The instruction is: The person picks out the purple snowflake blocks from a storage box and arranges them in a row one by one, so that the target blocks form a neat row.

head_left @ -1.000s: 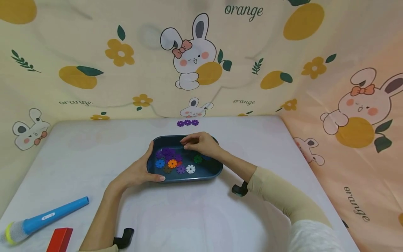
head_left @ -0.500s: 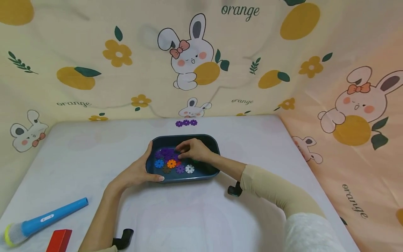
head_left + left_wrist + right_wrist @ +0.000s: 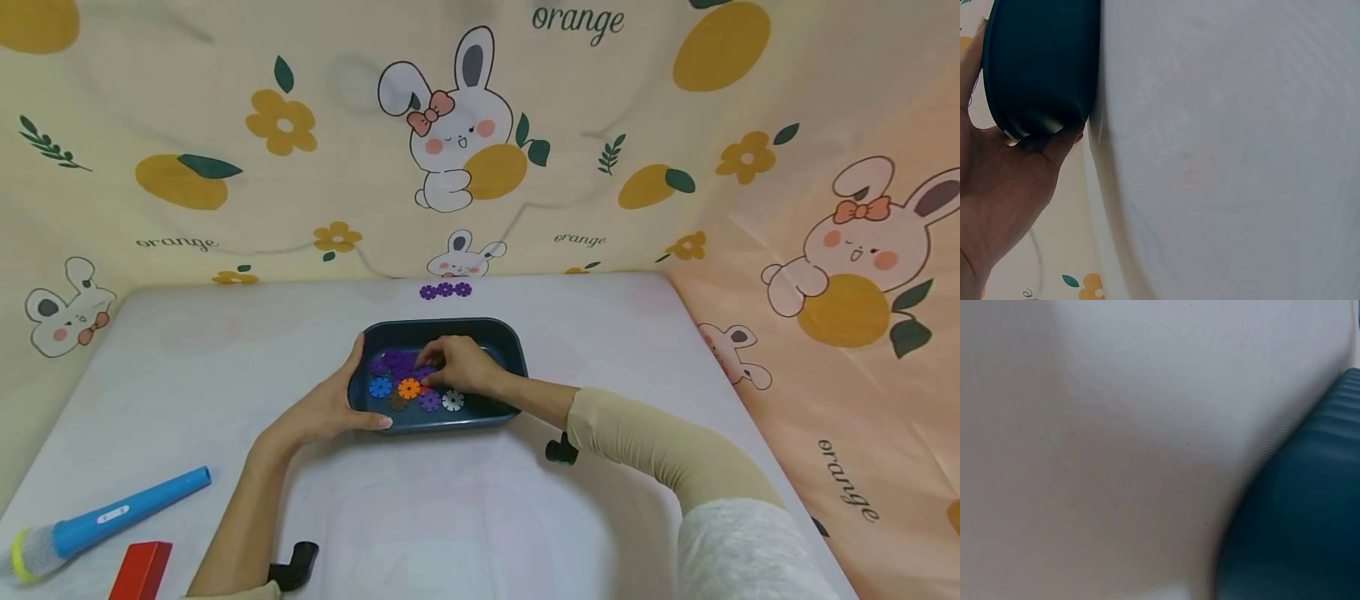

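Observation:
My left hand (image 3: 322,408) grips the left end of a dark blue tray (image 3: 480,421), its thumb along the near side. In the left wrist view the same hand (image 3: 1010,181) holds the tray's end (image 3: 1041,69). My right hand (image 3: 461,367) reaches inside the tray, with thumb and bent fingers at the purple notched snowflake discs (image 3: 393,362). I cannot tell whether a disc is pinched there. Nearby in the tray lie a blue disc (image 3: 380,387), an orange disc (image 3: 408,389) and a white disc (image 3: 452,401). The right wrist view shows only the tray's outer side (image 3: 1297,519) and tabletop.
Beyond the tray, three purple discs (image 3: 446,290) lie in a row near the far table edge. A blue toy microphone (image 3: 127,511) and a red block (image 3: 141,571) rest at the near left. Printed cloth (image 3: 337,183) hangs behind the white table (image 3: 420,517).
My right hand has moved left and down within the tray, from above its far middle to the purple discs, and now covers the green disc. My left hand keeps its hold on the tray.

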`<move>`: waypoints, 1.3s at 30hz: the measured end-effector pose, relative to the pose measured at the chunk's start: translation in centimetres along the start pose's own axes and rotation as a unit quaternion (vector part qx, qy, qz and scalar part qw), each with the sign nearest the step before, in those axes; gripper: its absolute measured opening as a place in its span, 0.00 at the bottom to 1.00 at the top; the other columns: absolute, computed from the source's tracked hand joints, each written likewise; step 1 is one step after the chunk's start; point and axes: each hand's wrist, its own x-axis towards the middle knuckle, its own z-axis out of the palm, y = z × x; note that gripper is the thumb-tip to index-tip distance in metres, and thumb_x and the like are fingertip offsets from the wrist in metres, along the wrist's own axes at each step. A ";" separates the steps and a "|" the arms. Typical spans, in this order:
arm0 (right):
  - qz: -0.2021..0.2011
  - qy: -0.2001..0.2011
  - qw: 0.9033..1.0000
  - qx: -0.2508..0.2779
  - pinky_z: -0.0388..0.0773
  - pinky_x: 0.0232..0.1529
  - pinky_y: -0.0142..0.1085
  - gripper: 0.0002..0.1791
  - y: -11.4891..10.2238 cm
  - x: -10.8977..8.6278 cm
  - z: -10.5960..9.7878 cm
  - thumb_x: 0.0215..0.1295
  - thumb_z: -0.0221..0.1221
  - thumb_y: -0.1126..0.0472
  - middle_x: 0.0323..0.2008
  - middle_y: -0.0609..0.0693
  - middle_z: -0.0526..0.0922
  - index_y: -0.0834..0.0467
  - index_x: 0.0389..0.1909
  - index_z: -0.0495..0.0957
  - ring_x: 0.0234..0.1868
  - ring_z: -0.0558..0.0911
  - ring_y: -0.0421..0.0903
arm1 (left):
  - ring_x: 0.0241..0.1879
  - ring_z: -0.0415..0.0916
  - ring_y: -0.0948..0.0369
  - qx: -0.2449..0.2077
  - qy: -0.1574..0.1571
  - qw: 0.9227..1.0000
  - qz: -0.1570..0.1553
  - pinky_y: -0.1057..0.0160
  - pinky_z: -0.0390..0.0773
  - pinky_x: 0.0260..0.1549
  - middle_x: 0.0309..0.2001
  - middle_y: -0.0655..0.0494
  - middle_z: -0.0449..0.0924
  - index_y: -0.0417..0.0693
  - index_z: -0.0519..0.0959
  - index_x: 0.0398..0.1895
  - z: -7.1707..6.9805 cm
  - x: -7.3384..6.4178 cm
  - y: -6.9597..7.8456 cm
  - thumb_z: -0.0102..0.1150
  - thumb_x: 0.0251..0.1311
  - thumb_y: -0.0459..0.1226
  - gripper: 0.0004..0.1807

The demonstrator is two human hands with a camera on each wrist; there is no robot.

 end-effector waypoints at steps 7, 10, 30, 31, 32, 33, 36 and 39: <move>-0.024 -0.002 1.000 0.006 0.78 0.41 0.28 0.09 -0.2 0.1 0.5 0.58 0.72 0.60 0.39 0.46 0.82 0.52 0.40 0.86 0.39 0.80 0.39 | 0.75 0.37 0.35 -0.005 -0.002 1.000 -0.007 0.33 0.43 0.69 0.78 0.36 0.32 0.55 0.23 0.79 -0.1 -0.3 -0.4 0.77 0.49 0.50 0.73; -0.042 0.002 0.999 0.007 0.78 0.40 0.27 0.10 -0.3 0.0 0.7 0.57 0.72 0.60 0.39 0.48 0.82 0.54 0.40 0.87 0.39 0.80 0.40 | 0.75 0.36 0.35 -0.011 -0.004 1.000 -0.009 0.32 0.43 0.69 0.79 0.36 0.32 0.55 0.24 0.79 0.0 -0.4 -0.6 0.77 0.49 0.49 0.73; -0.030 0.019 0.992 0.125 0.80 0.34 0.31 0.15 0.1 -0.9 -3.5 0.63 0.68 0.60 0.35 0.44 0.88 0.55 0.50 0.86 0.32 0.83 0.39 | 0.76 0.38 0.36 -0.011 -0.004 1.000 -0.004 0.33 0.43 0.69 0.79 0.39 0.34 0.58 0.25 0.79 0.1 0.0 0.0 0.77 0.49 0.49 0.72; -0.032 0.022 0.991 0.129 0.81 0.34 0.31 0.15 0.2 -0.9 -3.9 0.63 0.68 0.60 0.35 0.44 0.88 0.55 0.51 0.86 0.33 0.84 0.40 | 0.76 0.38 0.36 -0.010 -0.003 1.000 -0.006 0.33 0.43 0.69 0.79 0.39 0.34 0.59 0.25 0.79 0.1 0.0 0.0 0.77 0.48 0.49 0.72; -0.033 0.025 0.990 0.132 0.81 0.35 0.31 0.15 0.2 -0.9 -4.3 0.63 0.68 0.60 0.36 0.44 0.88 0.55 0.51 0.85 0.33 0.84 0.40 | 0.76 0.38 0.36 -0.010 -0.002 1.000 -0.008 0.33 0.43 0.69 0.79 0.39 0.34 0.59 0.25 0.79 0.1 0.0 0.0 0.77 0.48 0.49 0.73; -0.035 0.029 0.990 0.132 0.81 0.35 0.31 0.15 0.3 -0.8 -4.6 0.63 0.67 0.60 0.36 0.44 0.88 0.55 0.51 0.85 0.33 0.84 0.40 | 0.76 0.38 0.36 -0.010 -0.001 1.000 -0.011 0.33 0.43 0.69 0.79 0.39 0.34 0.59 0.25 0.79 0.1 0.0 0.0 0.78 0.48 0.48 0.73; -0.030 0.043 0.990 0.128 0.81 0.36 0.31 0.15 0.4 -0.6 -5.8 0.62 0.68 0.60 0.36 0.45 0.88 0.55 0.50 0.86 0.33 0.84 0.42 | 0.76 0.38 0.37 -0.010 0.003 1.000 -0.012 0.33 0.43 0.69 0.79 0.40 0.34 0.60 0.25 0.79 0.0 0.1 0.0 0.78 0.48 0.48 0.73; -0.019 0.057 0.990 0.125 0.82 0.37 0.32 0.15 0.8 -0.2 -6.8 0.61 0.69 0.60 0.36 0.47 0.88 0.56 0.49 0.86 0.35 0.84 0.43 | 0.76 0.38 0.38 -0.011 0.009 1.000 -0.006 0.33 0.43 0.69 0.79 0.41 0.33 0.59 0.25 0.79 0.1 0.1 -0.1 0.78 0.47 0.47 0.73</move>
